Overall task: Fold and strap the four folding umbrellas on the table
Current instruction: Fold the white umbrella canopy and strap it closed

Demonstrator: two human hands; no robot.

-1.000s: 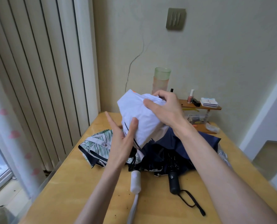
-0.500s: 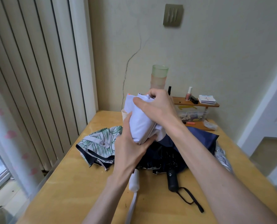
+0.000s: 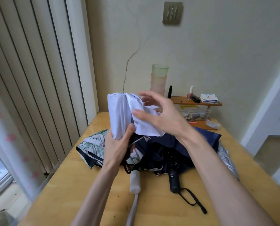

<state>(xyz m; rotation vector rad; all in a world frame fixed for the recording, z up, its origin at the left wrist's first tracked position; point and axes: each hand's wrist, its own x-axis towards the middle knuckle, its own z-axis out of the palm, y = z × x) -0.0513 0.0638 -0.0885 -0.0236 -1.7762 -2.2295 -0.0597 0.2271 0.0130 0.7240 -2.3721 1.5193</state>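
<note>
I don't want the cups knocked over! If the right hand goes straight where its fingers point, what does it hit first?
The right hand would probably meet the white umbrella first; the cups look farther back.

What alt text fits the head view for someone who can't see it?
A left hand holds a half-folded white umbrella upright over a table, while the right hand touches its loose cloth. A navy umbrella and a leafy umbrella lie crumpled on it.

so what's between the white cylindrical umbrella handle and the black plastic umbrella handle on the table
Head view: only bare yellow wooden table between the white umbrella handle and the black umbrella handle.
</note>
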